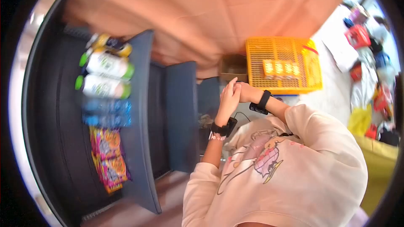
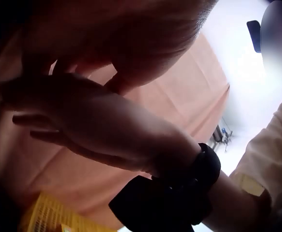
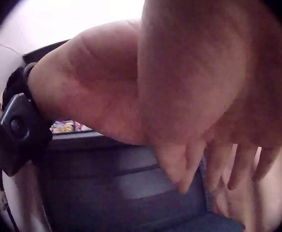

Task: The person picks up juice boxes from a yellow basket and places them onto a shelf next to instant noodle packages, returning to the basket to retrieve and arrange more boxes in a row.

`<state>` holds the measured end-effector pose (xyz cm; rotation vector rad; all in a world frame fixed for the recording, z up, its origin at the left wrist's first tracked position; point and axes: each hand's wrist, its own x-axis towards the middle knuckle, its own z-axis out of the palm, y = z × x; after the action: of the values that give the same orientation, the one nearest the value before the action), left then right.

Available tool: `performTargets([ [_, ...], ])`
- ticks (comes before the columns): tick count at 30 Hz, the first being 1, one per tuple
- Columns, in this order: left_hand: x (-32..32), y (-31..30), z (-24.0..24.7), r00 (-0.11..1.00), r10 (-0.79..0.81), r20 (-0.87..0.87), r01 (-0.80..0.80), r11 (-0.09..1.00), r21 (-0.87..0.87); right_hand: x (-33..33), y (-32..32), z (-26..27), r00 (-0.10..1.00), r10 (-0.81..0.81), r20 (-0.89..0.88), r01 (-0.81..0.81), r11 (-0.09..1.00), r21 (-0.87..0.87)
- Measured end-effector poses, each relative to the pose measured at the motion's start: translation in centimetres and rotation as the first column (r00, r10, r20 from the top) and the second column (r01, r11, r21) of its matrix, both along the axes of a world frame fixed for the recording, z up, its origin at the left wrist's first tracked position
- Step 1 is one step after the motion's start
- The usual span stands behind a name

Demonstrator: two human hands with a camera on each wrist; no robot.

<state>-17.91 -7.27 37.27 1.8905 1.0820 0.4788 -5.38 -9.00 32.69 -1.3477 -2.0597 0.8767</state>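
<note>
My left hand and right hand meet in front of my chest, overlapping at the fingers, with nothing seen held in either. In the left wrist view the right hand stretches out with straight fingers under the dark, close left hand. From the right wrist, the right hand fills the upper part with its fingers pointing down, and the left hand lies behind it. Each wrist wears a black strap with a small camera. Nearest the hands stands a yellow crate, with several small orange-and-white packs in a row.
On the left, a dark shelf unit holds white bottles with green caps, blue bottles and purple snack bags. A cardboard box sits beside the crate. An orange cloth hangs behind. Assorted goods lie at far right.
</note>
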Motion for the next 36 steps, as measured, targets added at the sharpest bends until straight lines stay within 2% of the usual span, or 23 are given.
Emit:
performTargets([
  [2,3.4,-0.7,-3.0,0.993,-0.117,0.008,0.117,0.989,-0.096,3.5,-2.5,-1.2,0.99,-0.103,0.098,0.119,0.978,-0.17],
  [4,6.2,-1.6,-7.1,0.973,-0.227,0.031,0.228,0.945,-0.234,6.1,-4.6,-5.0,0.981,-0.184,0.064,0.194,0.958,-0.213],
  [6,9.0,-2.8,-9.3,0.965,-0.26,0.027,0.257,0.925,-0.279,8.3,-6.6,-10.0,0.963,-0.268,0.003,0.254,0.911,-0.325],
  [7,10.0,-3.6,-10.5,0.962,-0.273,0.026,0.268,0.912,-0.311,9.3,-7.7,-10.5,0.96,-0.28,-0.003,0.262,0.901,-0.345],
  [10,12.4,-5.7,-14.7,0.954,-0.296,0.049,0.292,0.879,-0.376,11.9,-10.4,-12.2,0.949,-0.273,0.155,0.314,0.795,-0.52],
  [13,14.0,-7.7,-19.3,0.944,-0.328,0.016,0.298,0.836,-0.462,13.8,-12.9,-16.4,0.952,-0.288,0.104,0.296,0.779,-0.553],
  [15,14.8,-8.7,-21.3,0.932,-0.361,0.003,0.287,0.735,-0.614,14.9,-14.5,-18.3,0.947,-0.319,0.047,0.283,0.753,-0.594],
  [17,15.4,-9.0,-21.6,0.909,-0.417,0.003,0.337,0.733,-0.591,16.1,-16.2,-21.7,0.849,-0.527,-0.035,0.338,0.592,-0.732],
  [19,15.5,-9.2,-23.5,0.879,-0.442,-0.178,0.21,0.695,-0.687,17.8,-17.2,-24.3,0.815,-0.575,-0.079,0.352,0.598,-0.72],
  [21,14.7,-9.4,-26.6,0.886,-0.42,-0.195,0.186,0.708,-0.681,19.2,-18.2,-25.5,0.6,-0.797,-0.069,0.471,0.422,-0.774],
  [22,14.3,-9.4,-27.6,0.894,-0.394,-0.214,0.163,0.73,-0.663,19.9,-18.4,-26.4,0.603,-0.795,-0.064,0.462,0.414,-0.784],
  [25,14.1,-8.9,-28.7,0.901,-0.32,-0.293,0.061,0.761,-0.645,22.3,-17.9,-29.0,0.496,-0.868,-0.02,0.642,0.382,-0.665],
  [26,14.2,-8.8,-28.8,0.898,-0.321,-0.3,0.053,0.757,-0.651,23.1,-17.3,-28.0,0.497,-0.868,-0.02,0.634,0.379,-0.674],
  [28,14.7,-8.4,-29.1,0.922,-0.221,-0.319,-0.043,0.758,-0.65,24.8,-15.4,-26.1,0.455,-0.884,0.106,0.671,0.262,-0.694],
  [29,14.8,-8.2,-29.6,0.92,-0.22,-0.324,-0.05,0.756,-0.653,25.1,-14.6,-26.1,0.458,-0.882,0.107,0.665,0.261,-0.699],
  [31,15.2,-7.8,-30.1,0.929,-0.192,-0.317,-0.064,0.76,-0.647,25.6,-12.9,-26.5,0.339,-0.933,0.12,0.769,0.201,-0.607],
  [32,15.5,-7.6,-30.2,0.929,-0.186,-0.32,-0.073,0.756,-0.65,26.0,-11.9,-26.9,0.324,-0.938,0.122,0.741,0.172,-0.649],
  [35,16.4,-7.2,-30.5,0.927,-0.184,-0.326,-0.073,0.765,-0.64,26.3,-10.0,-27.8,0.353,-0.922,0.16,0.744,0.173,-0.645],
  [36,16.8,-6.9,-30.6,0.925,-0.211,-0.316,-0.044,0.766,-0.641,26.0,-9.6,-29.1,0.336,-0.926,0.17,0.797,0.184,-0.576],
])
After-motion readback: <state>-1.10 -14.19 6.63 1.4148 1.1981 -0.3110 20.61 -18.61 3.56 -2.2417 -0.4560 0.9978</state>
